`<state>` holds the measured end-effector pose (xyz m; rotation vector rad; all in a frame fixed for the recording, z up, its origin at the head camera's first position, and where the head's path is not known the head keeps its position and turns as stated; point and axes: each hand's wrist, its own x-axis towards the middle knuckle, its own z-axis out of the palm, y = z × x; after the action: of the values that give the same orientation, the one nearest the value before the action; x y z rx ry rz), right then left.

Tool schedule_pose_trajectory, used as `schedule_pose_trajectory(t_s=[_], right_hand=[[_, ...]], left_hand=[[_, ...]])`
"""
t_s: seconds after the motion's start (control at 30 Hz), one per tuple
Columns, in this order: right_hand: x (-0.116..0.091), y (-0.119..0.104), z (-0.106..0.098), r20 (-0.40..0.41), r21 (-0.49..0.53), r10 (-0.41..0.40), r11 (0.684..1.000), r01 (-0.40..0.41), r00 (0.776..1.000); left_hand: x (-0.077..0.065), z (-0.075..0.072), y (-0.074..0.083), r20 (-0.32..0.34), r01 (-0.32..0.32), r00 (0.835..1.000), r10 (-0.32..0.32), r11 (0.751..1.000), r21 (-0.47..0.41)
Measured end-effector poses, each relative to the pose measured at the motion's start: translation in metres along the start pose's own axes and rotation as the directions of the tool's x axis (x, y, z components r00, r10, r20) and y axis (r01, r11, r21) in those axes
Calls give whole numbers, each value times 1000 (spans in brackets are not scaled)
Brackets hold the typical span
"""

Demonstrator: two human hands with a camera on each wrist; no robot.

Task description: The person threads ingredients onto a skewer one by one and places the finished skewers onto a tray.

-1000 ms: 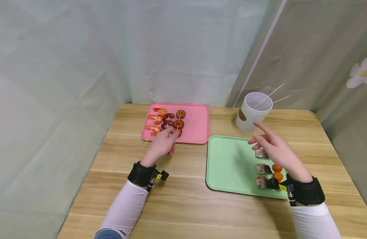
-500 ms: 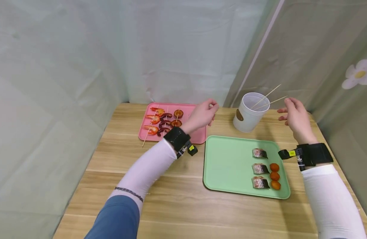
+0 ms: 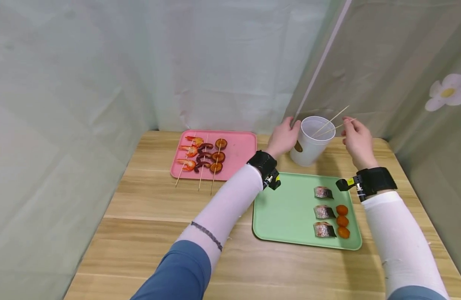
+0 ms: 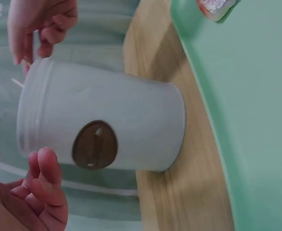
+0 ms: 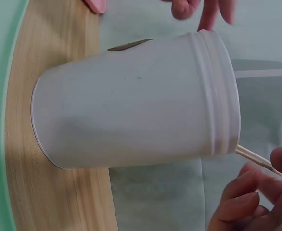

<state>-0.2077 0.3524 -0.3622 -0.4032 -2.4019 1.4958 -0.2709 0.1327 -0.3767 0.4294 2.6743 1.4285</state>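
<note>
A white bucket (image 3: pixel 308 153) with a brown oval tag stands on the table, two thin bamboo skewers leaning out of it. My right hand (image 3: pixel 359 142) pinches the lower bamboo skewer (image 5: pixel 256 158) between thumb and finger, just right of the rim. The upper bamboo skewer (image 3: pixel 337 115) leans free. On the bucket's other side is my left hand (image 3: pixel 284 136), its fingers loosely bent right by the rim and nothing in them. The right wrist view shows its fingertips (image 5: pixel 209 17) close to the rim.
A pink tray (image 3: pixel 241 146) at the back left bears skewered shrimp (image 3: pixel 188 165), dark curled pieces (image 3: pixel 204 156) and mushroom slices (image 3: pixel 218 157). Before the bucket, a green tray (image 3: pixel 283 216) carries several fish pieces (image 3: pixel 324 212) and orange balls (image 3: pixel 342 221). A curtain hangs behind.
My left hand has let go of the mushroom skewer on the pink tray and moved right to the bucket. My right hand has come from over the green tray and taken hold of a bamboo skewer.
</note>
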Motion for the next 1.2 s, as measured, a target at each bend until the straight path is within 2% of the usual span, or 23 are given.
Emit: schedule_pose_trajectory(t_s=[0.2, 0.33, 0.43, 0.57, 0.7, 0.83, 1.03, 1.2], right_hand=[[1, 2, 8, -33, 19, -61, 998, 62, 998], [-3, 1, 11, -48, 41, -70, 997, 72, 996], [-4, 1, 13, -28, 65, -77, 995, 79, 997], [-3, 2, 13, 2, 120, -72, 990, 71, 997], [-2, 3, 12, 21, 131, -69, 989, 66, 997], [-3, 2, 12, 29, 85, -78, 993, 75, 997], [-3, 0, 9, 55, 84, -83, 993, 78, 995], [-10, -4, 7, 10, 18, -159, 987, 159, 987]], left_hand=[[0, 10, 2, 16, 4, 1000, -5, 999, 34], [-2, 14, 2, 41, 17, 999, -17, 1000, 6], [-4, 16, 3, 44, 34, 998, -33, 999, -36], [-3, 18, 4, 22, 40, 999, -39, 998, -47], [-2, 18, 6, 27, 40, 999, -39, 998, -57], [-2, 18, 7, 44, 59, 997, -57, 997, -59], [-5, 17, 8, 51, 81, 996, -77, 993, -89], [-9, 15, 8, 64, 74, 996, -67, 990, -122]])
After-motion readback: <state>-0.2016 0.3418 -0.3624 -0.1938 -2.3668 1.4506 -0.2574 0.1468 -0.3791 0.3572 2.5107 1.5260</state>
